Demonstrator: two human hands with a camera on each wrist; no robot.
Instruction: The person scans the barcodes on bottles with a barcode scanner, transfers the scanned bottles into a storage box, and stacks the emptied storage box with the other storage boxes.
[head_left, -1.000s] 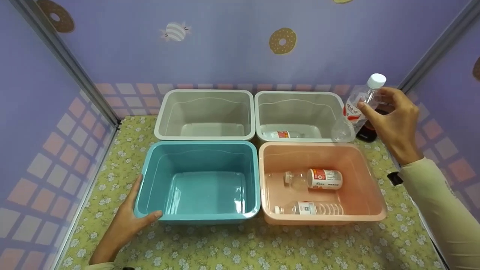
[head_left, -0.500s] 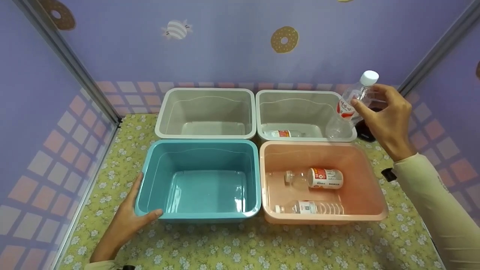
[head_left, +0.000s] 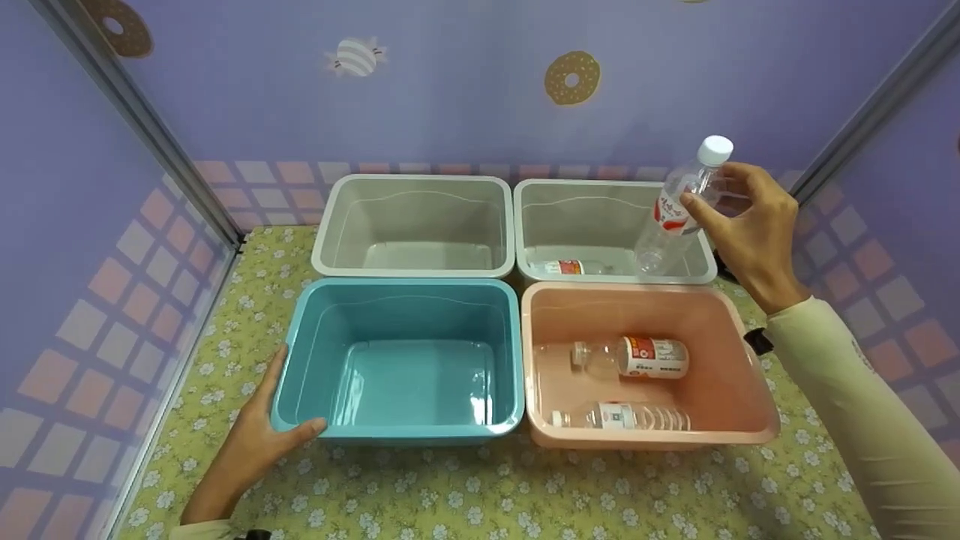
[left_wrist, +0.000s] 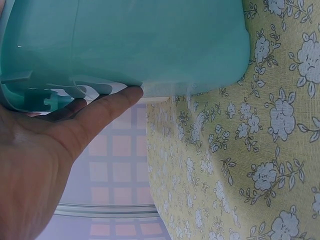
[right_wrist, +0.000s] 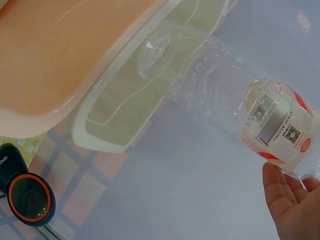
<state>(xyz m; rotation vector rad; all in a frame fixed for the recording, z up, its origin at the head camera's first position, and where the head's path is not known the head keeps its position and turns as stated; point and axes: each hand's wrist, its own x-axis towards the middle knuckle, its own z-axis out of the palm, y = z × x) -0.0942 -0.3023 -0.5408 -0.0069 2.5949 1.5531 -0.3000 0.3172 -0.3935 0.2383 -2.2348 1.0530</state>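
Observation:
My right hand [head_left: 754, 232] pinches a clear plastic bottle [head_left: 675, 206] with a white cap and red-and-white label, near its upper part. The bottle leans, cap up, and its base overlaps the inside of the back right grey tub [head_left: 592, 182]. In the right wrist view the bottle [right_wrist: 215, 75] looks see-through, its ribbed lower end over the grey tub. My left hand [head_left: 259, 431] rests on the front left corner of the teal tub [head_left: 405, 433], thumb along the rim. The left wrist view has its fingers straight against the tub's outer wall [left_wrist: 165, 40].
A coral tub [head_left: 652, 436] holds two lying bottles, one with a red-and-white label [head_left: 654, 357], the other ribbed [head_left: 622, 416]. Another bottle [head_left: 566, 267] lies in the right grey tub. A second grey tub [head_left: 412, 178] stands behind the teal one. A black object with an orange ring [right_wrist: 30, 197] stands at right.
My right hand has carried the bottle leftward, from the right end of the back right grey tub to over its inside. The left hand stays at the teal tub's corner.

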